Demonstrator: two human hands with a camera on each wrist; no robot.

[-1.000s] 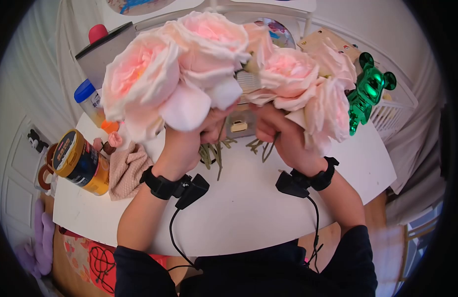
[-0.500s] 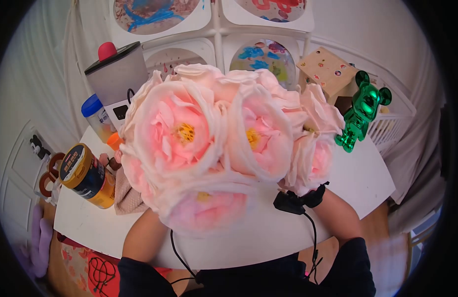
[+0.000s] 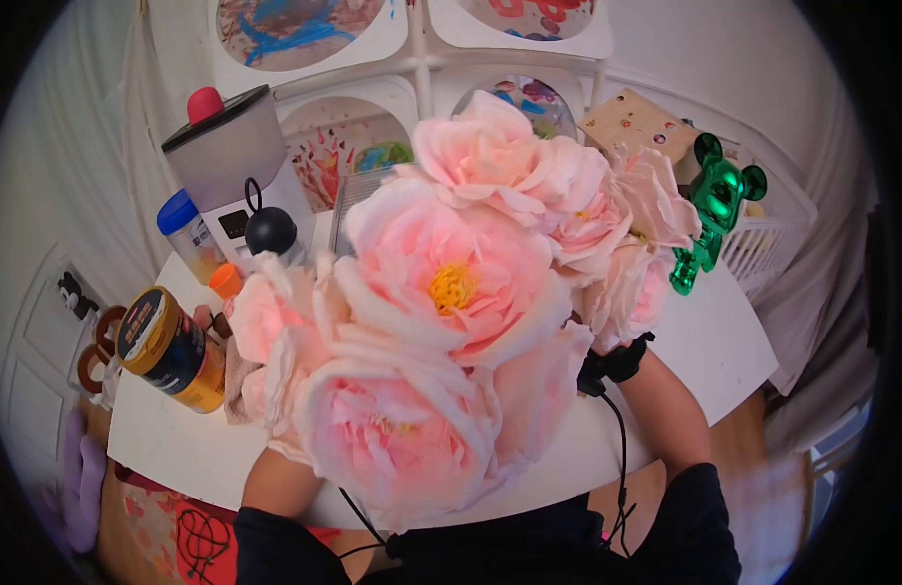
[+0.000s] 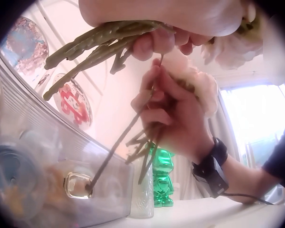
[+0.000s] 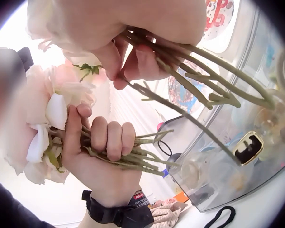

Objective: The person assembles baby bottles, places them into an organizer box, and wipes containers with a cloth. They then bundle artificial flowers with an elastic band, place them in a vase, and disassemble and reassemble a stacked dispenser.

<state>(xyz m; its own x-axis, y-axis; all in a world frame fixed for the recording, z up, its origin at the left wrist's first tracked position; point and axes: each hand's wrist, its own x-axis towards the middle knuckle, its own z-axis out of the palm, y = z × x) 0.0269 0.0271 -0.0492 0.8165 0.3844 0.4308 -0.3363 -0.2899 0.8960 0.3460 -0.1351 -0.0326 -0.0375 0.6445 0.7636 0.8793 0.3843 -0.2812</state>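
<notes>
Large pink roses (image 3: 451, 244) cover both hands in the head view. In the right wrist view my left hand (image 5: 102, 159) grips a bundle of green stems (image 5: 147, 154), its fingers wrapped round them below the blooms. My right hand (image 4: 178, 111), seen in the left wrist view, holds a smaller bunch of stems (image 4: 149, 142). Its thumb and forefinger pinch one long single stem (image 4: 118, 142) that slants down in front of a clear box (image 4: 109, 183). The two hands are close together but apart.
On the white table (image 3: 197, 448) stand a brown-and-gold tub (image 3: 173, 351), a blue-lidded jar (image 3: 190, 234) and a grey-and-white appliance (image 3: 231, 156) at the left. A shiny green bear figure (image 3: 709, 219) is at the right. A black loop (image 5: 222, 217) lies near the clear box.
The roses on the left first swung down and inward over both hands, then shifted and turned, with one bloom now raised toward the centre. The right-hand roses stayed near their place.
</notes>
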